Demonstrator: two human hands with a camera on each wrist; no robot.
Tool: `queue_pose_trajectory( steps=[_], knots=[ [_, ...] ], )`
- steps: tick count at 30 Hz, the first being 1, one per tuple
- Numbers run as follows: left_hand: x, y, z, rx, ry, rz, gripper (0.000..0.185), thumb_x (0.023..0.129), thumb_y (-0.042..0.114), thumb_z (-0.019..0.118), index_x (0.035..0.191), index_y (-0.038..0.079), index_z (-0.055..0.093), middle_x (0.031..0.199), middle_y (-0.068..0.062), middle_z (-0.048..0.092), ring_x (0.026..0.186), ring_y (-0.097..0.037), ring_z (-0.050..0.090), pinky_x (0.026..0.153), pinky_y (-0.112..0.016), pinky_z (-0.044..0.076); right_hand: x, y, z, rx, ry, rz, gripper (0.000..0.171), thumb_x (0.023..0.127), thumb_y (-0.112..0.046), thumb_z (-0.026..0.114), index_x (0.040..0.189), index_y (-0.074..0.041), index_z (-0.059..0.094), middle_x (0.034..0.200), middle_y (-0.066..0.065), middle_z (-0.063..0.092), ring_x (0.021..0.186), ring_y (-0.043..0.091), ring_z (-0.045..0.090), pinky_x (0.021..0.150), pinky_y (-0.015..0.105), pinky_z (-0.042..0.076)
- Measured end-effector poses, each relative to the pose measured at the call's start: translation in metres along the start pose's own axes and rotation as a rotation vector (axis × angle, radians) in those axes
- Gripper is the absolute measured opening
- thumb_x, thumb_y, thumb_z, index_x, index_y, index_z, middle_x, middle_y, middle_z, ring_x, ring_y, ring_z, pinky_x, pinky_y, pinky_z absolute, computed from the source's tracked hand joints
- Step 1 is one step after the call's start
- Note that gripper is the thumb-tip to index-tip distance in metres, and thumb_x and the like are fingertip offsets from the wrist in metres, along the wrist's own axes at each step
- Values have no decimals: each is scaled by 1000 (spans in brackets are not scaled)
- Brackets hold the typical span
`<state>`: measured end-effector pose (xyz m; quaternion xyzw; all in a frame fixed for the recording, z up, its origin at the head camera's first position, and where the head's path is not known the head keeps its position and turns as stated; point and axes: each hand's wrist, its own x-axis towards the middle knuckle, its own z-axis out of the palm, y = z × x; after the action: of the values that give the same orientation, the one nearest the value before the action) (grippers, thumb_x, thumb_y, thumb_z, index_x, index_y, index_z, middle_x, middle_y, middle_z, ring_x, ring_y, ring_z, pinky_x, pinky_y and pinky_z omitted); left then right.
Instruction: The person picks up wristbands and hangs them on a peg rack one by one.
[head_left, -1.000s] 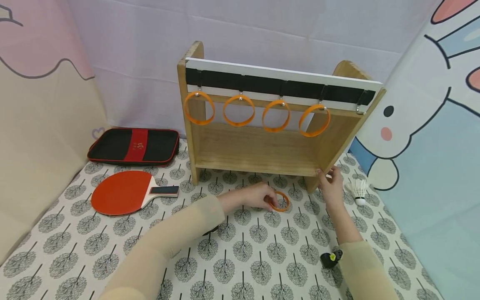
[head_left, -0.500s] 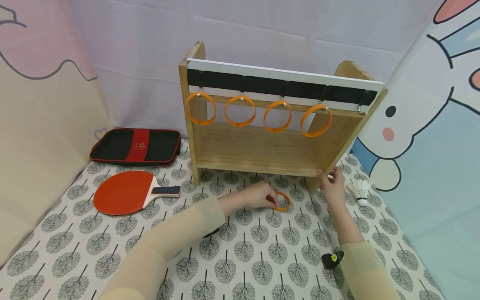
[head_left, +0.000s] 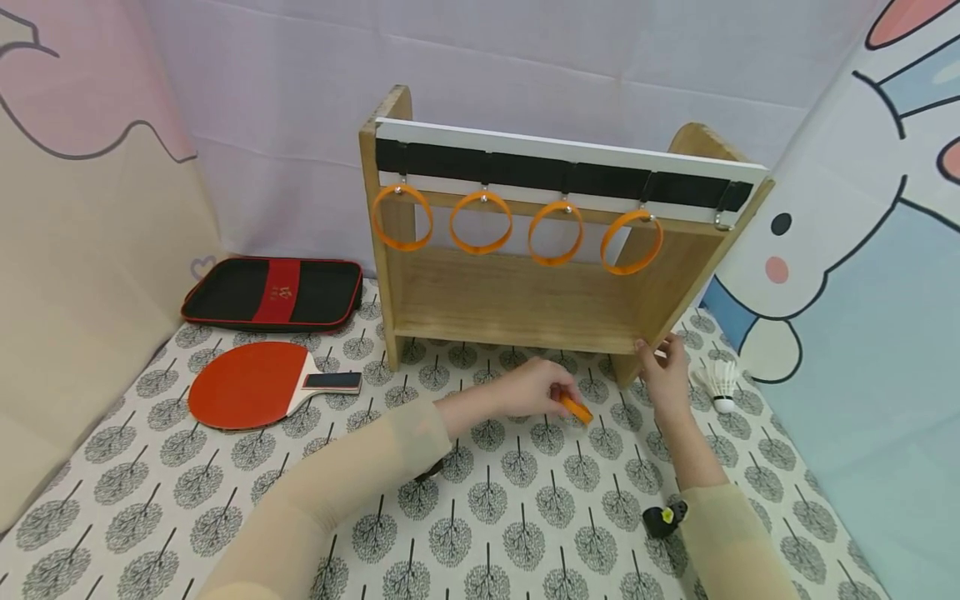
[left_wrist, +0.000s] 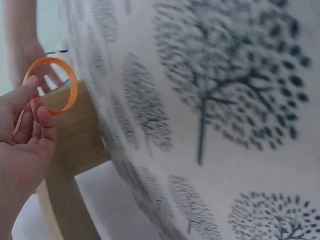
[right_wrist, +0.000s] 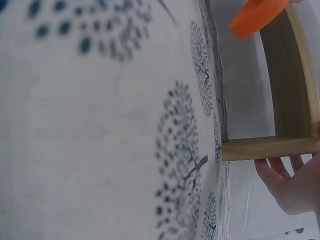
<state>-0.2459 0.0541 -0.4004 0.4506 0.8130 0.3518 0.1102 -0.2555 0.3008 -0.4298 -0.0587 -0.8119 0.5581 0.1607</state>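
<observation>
My left hand pinches a thin orange ring between thumb and fingers, low in front of the wooden rack. In the left wrist view the ring stands nearly upright at the fingertips, overlapping the rack's foot. My right hand grips the lower end of the rack's right side panel, thumb at the front and fingers along the outside; the right wrist view shows those fingers against the wood. Several matching orange rings hang from metal hooks along the rack's top bar. The rightmost hook carries no ring.
A red table tennis bat lies on the tree-patterned cloth at left, before a black and red case. A shuttlecock lies right of my right hand. A small black object with a yellow-green mark is beside the right sleeve.
The orange ring, flat on the cloth before, has been tilted up in my left hand, which has shifted slightly right. The right hand keeps its hold on the rack.
</observation>
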Motion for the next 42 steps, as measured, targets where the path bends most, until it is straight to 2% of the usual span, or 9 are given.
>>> queue_pose_trajectory(
  steps=[10,16,19,23,27,29,35,38,42],
  knots=[
    [1,26,-12,-50,162,47,12,77,22,69,88,20,65,78,15,60,66,1,55,60,-11,47,25,45,2,-1,29,-19,53,84,-55,46,130,-31,33,125,5,42,105,19,50,76,35,50],
    [2,48,-18,-113,251,61,13,75,23,71,87,20,66,79,14,58,65,3,55,61,-10,48,14,26,2,3,-2,-23,49,88,-46,46,131,-28,32,125,9,40,105,19,50,73,28,50],
    [2,60,-20,-198,292,38,15,75,21,71,89,18,66,79,12,59,66,2,56,62,-12,49,3,6,2,-21,-19,-16,51,88,-46,46,132,-24,31,127,13,39,106,20,49,74,29,49],
    [-3,79,-25,-404,325,-33,16,76,17,70,90,14,65,78,7,62,66,-4,60,59,-19,52,-9,-14,3,-29,-4,-14,50,89,-43,46,131,-20,33,125,15,41,103,21,50,76,33,48],
    [-8,99,-32,-600,372,-105,16,77,14,69,92,9,63,79,0,62,65,-11,61,57,-24,53,-13,-23,5,-1,18,-11,47,89,-38,50,128,-16,36,121,15,43,99,22,50,76,35,48],
    [-8,107,-35,-677,401,-116,17,78,12,68,93,6,62,80,-2,62,66,-14,62,59,-25,54,-13,-24,6,-8,24,-9,46,89,-38,50,126,-14,36,117,12,44,94,18,50,72,31,48],
    [8,111,-36,-836,486,-76,20,79,9,66,97,3,60,83,-5,63,71,-19,64,64,-26,54,-11,-26,7,-5,59,-7,43,89,-36,51,121,-9,40,105,1,45,82,8,51,67,21,49],
    [19,113,-33,-917,526,-31,22,78,7,66,98,0,58,85,-8,63,71,-16,64,66,-28,55,-11,-26,6,20,57,17,45,89,-34,51,127,-13,38,110,1,45,88,8,51,75,27,50],
    [22,127,-36,-928,575,-4,23,78,4,65,98,-5,56,87,-10,62,70,-9,63,66,-26,54,-12,-25,4,35,39,30,47,90,-38,48,131,-18,36,121,2,43,98,11,48,77,28,48]
  ],
)
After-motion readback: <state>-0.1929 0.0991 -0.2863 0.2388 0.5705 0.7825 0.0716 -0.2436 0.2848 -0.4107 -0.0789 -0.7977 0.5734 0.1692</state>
